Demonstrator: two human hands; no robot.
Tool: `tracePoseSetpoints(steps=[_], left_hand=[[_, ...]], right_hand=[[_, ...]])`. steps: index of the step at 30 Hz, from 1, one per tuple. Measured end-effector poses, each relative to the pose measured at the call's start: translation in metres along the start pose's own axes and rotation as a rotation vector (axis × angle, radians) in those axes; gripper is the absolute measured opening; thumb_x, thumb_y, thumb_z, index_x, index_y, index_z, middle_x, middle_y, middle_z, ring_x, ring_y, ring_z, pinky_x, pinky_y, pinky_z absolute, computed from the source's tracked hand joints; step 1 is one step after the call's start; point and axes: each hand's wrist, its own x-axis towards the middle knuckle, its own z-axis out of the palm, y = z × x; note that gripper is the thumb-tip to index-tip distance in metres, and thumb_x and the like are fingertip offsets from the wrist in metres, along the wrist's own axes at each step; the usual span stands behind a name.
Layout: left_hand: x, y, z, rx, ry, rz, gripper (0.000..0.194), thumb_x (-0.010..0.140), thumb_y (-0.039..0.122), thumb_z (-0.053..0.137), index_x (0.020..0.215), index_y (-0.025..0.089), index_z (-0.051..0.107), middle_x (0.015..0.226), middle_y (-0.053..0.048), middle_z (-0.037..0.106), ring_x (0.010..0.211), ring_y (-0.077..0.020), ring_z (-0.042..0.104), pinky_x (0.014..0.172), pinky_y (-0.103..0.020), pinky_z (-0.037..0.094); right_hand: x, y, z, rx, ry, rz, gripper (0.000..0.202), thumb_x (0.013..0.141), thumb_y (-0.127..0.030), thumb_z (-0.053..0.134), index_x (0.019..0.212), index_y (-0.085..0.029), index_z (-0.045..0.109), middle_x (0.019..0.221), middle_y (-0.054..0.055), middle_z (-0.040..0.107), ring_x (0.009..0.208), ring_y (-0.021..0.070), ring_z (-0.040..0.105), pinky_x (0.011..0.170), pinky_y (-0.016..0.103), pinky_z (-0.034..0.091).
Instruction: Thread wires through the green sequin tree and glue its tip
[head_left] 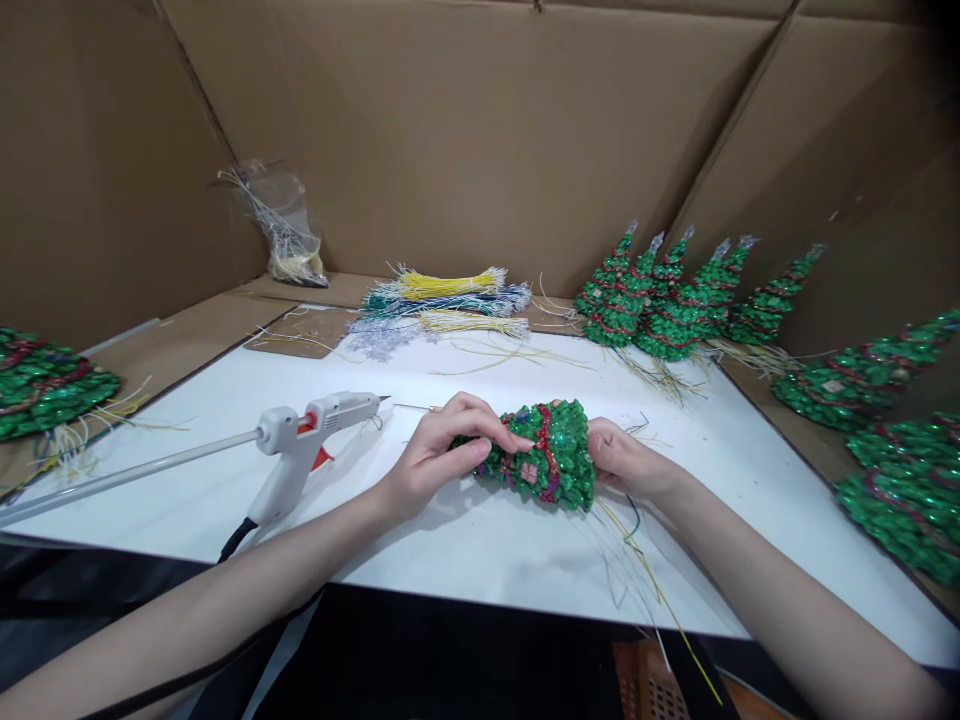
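Observation:
A green glittery miniature Christmas tree (566, 455) with red garland lies on its side over the white board, its wide base facing right. My left hand (457, 440) is wrapped round its narrower end, fingers resting on the surface. At the base, my right hand (615, 455) is closed; its fingertips are partly hidden behind the tree, at or inside the base. Yellow, white and dark wires (634, 540) trail from the base toward the board's front edge. Left of my left hand stands a white hot glue gun (292, 460) with a red trigger and a long glue stick in its back.
Several finished-looking trees (667, 300) with clear stars stand at the back right, more along the right edge. Another tree (52, 385) is at the left. Wire bundles (450, 285) and a plastic bag (285, 225) lie at the back, before cardboard walls (465, 140).

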Motion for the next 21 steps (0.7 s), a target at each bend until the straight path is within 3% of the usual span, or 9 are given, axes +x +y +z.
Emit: tracePoseSetpoints(steps=[10,16,21], left_hand=[[0.0014,0.0014,0.003,-0.017,0.023,-0.067,0.019,0.094,0.023,0.052,0.097,0.018,0.07,0.1,-0.01,0.073,0.11,-0.0232,0.051,0.096,-0.038,0.041],[0.0002,-0.0031,0.0001,-0.075,0.041,-0.079,0.021,0.093,0.025,0.053,0.099,0.02,0.072,0.102,-0.008,0.071,0.109,-0.0236,0.053,0.097,-0.038,0.039],[0.0015,0.0015,0.0026,-0.021,0.03,-0.082,0.022,0.094,0.022,0.05,0.098,0.019,0.071,0.102,-0.008,0.074,0.113,-0.0234,0.05,0.098,-0.038,0.04]], right_hand=[[0.0022,0.004,0.0,0.011,-0.034,-0.093,0.059,0.075,-0.069,0.064,0.058,-0.018,0.04,0.044,-0.011,0.019,0.041,0.0034,0.014,0.04,0.02,0.014],[0.0019,0.0019,-0.0011,-0.005,-0.023,-0.087,0.059,0.074,-0.068,0.066,0.056,-0.018,0.039,0.045,-0.01,0.021,0.04,0.0034,0.017,0.04,0.021,0.013],[0.0001,0.0071,-0.0065,-0.037,0.001,-0.033,0.058,0.071,-0.073,0.065,0.066,-0.017,0.05,0.049,-0.008,0.027,0.044,0.0055,0.021,0.043,0.022,0.017]])
